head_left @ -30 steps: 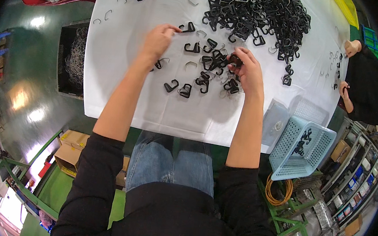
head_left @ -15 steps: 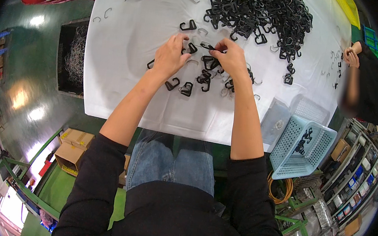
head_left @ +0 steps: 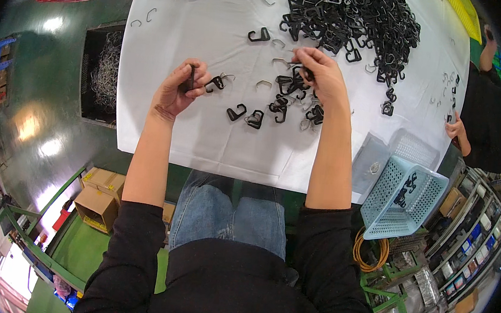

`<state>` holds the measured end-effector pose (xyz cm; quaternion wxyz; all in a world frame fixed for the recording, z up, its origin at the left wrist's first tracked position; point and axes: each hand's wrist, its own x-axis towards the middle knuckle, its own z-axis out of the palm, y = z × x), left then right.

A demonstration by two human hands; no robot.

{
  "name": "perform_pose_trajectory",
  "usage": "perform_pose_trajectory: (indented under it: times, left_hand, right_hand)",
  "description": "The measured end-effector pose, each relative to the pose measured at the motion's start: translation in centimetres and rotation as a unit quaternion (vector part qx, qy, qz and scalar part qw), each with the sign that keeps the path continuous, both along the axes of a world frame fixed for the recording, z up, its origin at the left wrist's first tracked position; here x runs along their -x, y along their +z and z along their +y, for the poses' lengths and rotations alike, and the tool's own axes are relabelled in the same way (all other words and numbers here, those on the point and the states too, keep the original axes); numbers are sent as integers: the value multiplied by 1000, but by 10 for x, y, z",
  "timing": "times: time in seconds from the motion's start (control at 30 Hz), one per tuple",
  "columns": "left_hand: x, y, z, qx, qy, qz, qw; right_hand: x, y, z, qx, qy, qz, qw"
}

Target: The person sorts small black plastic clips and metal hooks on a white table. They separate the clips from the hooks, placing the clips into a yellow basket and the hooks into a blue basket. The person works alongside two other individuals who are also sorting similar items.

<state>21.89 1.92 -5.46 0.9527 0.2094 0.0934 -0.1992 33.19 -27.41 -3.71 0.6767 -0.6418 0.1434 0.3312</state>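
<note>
My left hand is closed around a small black plastic hook, held upright over the white table. My right hand pinches a thin bent metal wire clip above a cluster of loose black hooks. More single black hooks lie between the two hands. A large heap of black hooks covers the far right of the table. Small silver wire clips are scattered around.
A light blue perforated basket with a few black hooks hangs at the table's right front corner. A dark crate of wire clips stands on the floor at left. Another person's hand works at the right edge. Cardboard boxes sit below.
My left hand has pulled back to the left with a black hook in it. My right hand has stayed near the cluster and now holds a wire clip.
</note>
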Motion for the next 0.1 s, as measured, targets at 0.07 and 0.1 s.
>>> perform_pose_trajectory:
  times: [0.07, 0.1]
  left_hand:
    - [4, -10, 12, 16, -1, -26, 1000]
    - [7, -16, 14, 50, 14, -19, 998]
  right_hand:
    - [-2, -1, 7, 165, 43, -44, 984]
    - [-9, 2, 5, 153, 36, -19, 987]
